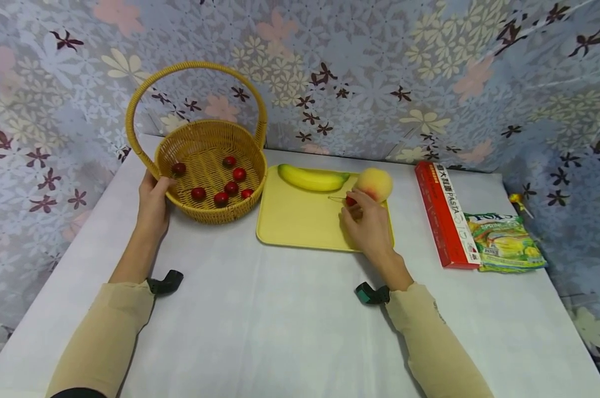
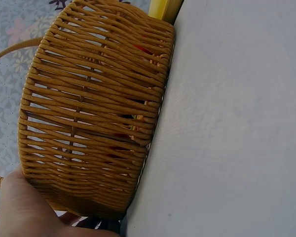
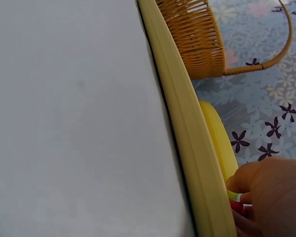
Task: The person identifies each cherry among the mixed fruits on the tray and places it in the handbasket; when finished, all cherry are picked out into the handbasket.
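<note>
My left hand (image 1: 152, 202) grips the near left rim of a wicker basket (image 1: 215, 216), thumb over the edge. Several red cherries (image 1: 221, 199) lie in the basket, whose tall handle (image 1: 195, 65) arches over it. In the left wrist view the hand holds the woven wall near the table. Over the right side of a yellow tray (image 1: 300, 221), my right hand (image 1: 371, 226) pinches a cherry (image 1: 351, 200) with a thin stem pointing left. A peach (image 1: 375, 183) sits just beyond these fingers, and a banana (image 1: 313, 179) lies along the tray's far side.
Right of the tray lies a red pasta box (image 1: 444, 221), with a green snack packet (image 1: 504, 243) against it. A small yellow-wrapped lollipop (image 1: 520, 203) is near the table's right edge. A floral cloth (image 1: 359, 83) hangs behind the white table (image 1: 260, 326).
</note>
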`<act>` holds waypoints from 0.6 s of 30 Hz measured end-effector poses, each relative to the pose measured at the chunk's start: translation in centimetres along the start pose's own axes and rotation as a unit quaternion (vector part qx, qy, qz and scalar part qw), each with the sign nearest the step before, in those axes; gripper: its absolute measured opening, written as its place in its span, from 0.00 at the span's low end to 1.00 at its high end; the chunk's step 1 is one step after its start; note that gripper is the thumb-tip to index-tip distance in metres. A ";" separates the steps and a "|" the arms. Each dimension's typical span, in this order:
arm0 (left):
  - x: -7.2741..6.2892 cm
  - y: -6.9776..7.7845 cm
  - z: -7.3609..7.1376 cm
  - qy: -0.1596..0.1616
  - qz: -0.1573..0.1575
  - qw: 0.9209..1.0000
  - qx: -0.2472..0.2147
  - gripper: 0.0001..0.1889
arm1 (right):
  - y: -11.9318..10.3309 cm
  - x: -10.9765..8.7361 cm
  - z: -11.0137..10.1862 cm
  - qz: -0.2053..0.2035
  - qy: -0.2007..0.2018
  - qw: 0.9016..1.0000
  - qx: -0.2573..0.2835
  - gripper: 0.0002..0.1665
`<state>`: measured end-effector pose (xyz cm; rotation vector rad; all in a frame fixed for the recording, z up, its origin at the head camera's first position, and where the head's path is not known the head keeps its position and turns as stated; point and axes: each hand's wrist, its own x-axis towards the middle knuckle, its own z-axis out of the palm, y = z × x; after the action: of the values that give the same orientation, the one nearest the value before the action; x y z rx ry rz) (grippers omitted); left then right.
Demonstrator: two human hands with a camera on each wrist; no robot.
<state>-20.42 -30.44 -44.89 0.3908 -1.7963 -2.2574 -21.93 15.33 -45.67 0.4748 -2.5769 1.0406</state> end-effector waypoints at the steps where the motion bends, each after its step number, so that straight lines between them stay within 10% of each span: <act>1: 0.0 0.0 0.0 -0.001 0.001 1.000 -0.001 0.40 | 0.0 0.0 0.0 -0.002 0.003 1.000 -0.003 0.21; 18: 0.3 -0.2 -0.2 -0.005 0.012 1.000 -0.006 0.40 | -0.2 -0.3 0.3 0.015 -0.012 1.000 0.015 0.19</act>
<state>-20.62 -30.65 -45.13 0.3550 -1.7809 -2.2561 -21.63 15.02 -45.93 0.4600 -2.6005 1.0931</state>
